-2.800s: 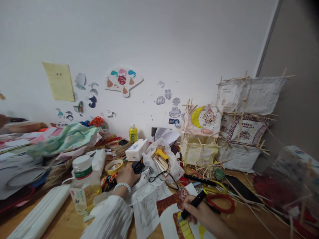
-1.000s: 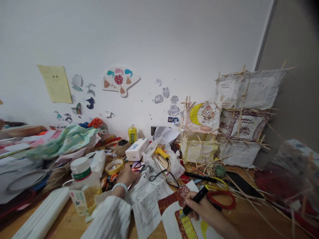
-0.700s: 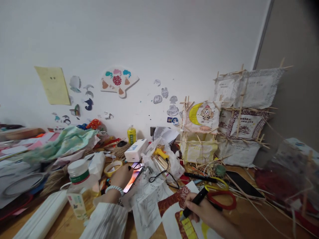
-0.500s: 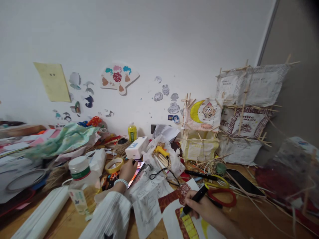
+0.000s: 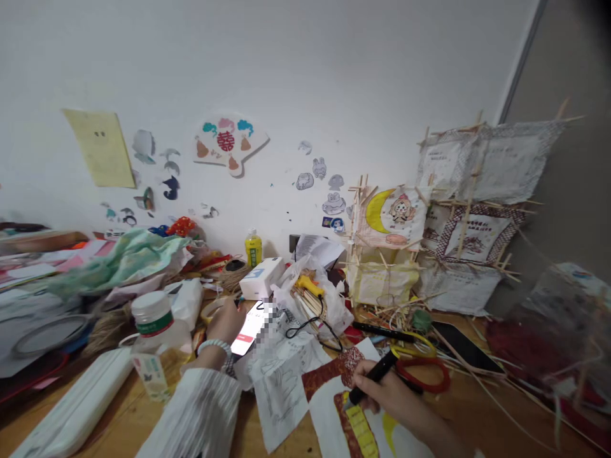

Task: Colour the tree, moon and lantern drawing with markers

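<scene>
The left hand (image 5: 226, 321), in a white striped sleeve with a pale beaded bracelet at the wrist, is half curled beside the lit phone (image 5: 247, 334); whether its fingertips touch the phone, or have hold of anything, cannot be told. The phone lies at a slant on the table (image 5: 117, 420), its screen mostly white with a red patch near the lower end and part of it blurred out. The right hand (image 5: 375, 387) is closed around a black marker (image 5: 383, 367), its tip pointing down at the top of a yellow, brown-edged strip on the coloured drawing (image 5: 325, 416); contact of tip and paper is too fine to make out. Between the hands lies a sheet with a pencil sketch (image 5: 281, 401), just beside the coloured drawing. A roll of tape (image 5: 208, 313) shows partly behind the left hand, and a clear plastic jar (image 5: 151, 346) with a white lid stands to its left. Beyond the phone are a white box (image 5: 260, 280) and a plastic bag (image 5: 341, 312) holding wooden sticks. A dark-screened phone (image 5: 468, 348) lies to the right of the marker, in front of the stick-framed paper panels (image 5: 482, 234).
</scene>
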A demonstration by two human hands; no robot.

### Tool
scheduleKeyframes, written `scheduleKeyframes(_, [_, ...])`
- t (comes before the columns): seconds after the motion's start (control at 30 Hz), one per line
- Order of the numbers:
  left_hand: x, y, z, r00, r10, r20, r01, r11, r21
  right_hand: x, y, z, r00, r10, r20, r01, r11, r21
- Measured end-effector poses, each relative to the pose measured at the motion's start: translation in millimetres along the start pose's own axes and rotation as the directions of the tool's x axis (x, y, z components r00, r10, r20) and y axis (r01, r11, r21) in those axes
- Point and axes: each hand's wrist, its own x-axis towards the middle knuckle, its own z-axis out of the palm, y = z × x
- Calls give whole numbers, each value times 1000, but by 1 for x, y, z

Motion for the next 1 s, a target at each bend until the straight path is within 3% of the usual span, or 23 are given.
scheduleKeyframes(0.33, [-17, 12, 8, 983, 109, 146, -126, 986, 111, 3, 7, -1, 1000, -20, 8, 20, 1000, 19])
scheduleKeyframes(0.6, [-24, 18, 2, 988, 85, 126, -105, 981, 160, 3, 9, -2, 999, -40, 7, 40, 999, 13])
scheduleKeyframes(0.77, [-48, 44, -12, 981, 194, -6, -189, 965, 181, 3, 8, -2, 999, -48, -14, 48, 998, 34])
scheduleKeyframes(0.87, [-81, 77, -13, 929, 368, -43, -358, 922, 143, 2, 4, -1, 999, -49, -20, 50, 996, 79])
scheduleKeyframes(1.0, [-123, 109, 1, 753, 657, 42, -649, 752, -115, 0, -1, -2, 999, -20, -35, 25, 989, 148])
